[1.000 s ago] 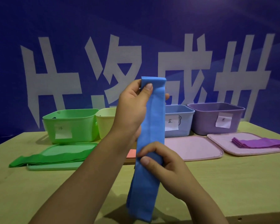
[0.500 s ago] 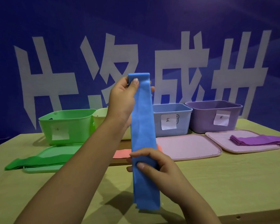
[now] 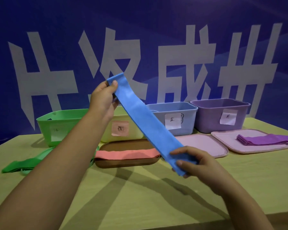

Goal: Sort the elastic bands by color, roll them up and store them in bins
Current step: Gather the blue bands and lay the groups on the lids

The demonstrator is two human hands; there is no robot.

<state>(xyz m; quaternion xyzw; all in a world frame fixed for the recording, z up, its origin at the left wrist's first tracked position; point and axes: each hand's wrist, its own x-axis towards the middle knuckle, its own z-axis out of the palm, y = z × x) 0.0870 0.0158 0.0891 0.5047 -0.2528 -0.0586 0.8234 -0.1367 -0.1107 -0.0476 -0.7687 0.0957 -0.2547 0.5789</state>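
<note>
Above the pale wooden tabletop [image 3: 156,196], a flat blue elastic band [image 3: 145,123] runs slantwise through the air, its upper end pinched between thumb and fingers of the left hand [image 3: 103,98] and its lower end gripped in the curled fingers of the right hand [image 3: 194,161]. It touches nothing else, though it passes in front of the bins.

Along the back of the tabletop stand four open plastic bins: a green bin [image 3: 60,125], a pale yellow bin with a pink label [image 3: 123,130], a light blue bin with a white label [image 3: 178,118] and a purple bin [image 3: 221,115]. A green band [image 3: 25,165] lies in front of the green bin, a salmon-pink band [image 3: 126,154] lies across a brown lid [image 3: 123,163], and folded purple bands [image 3: 263,140] rest on a pink lid [image 3: 249,146]. A second pink lid [image 3: 201,145] lies before the blue bin.

The blue band looks thin, light and limp — it holds its line only because both ends are held, and would likely sag or fold if one were let go. Its surface seems smooth and slightly rubbery, so a pinch across the full width near an end should hold best. For rolling, the lower end appears the natural place to start, with the other hand keeping light tension — too much pull would probably stretch it and loosen the roll.
</note>
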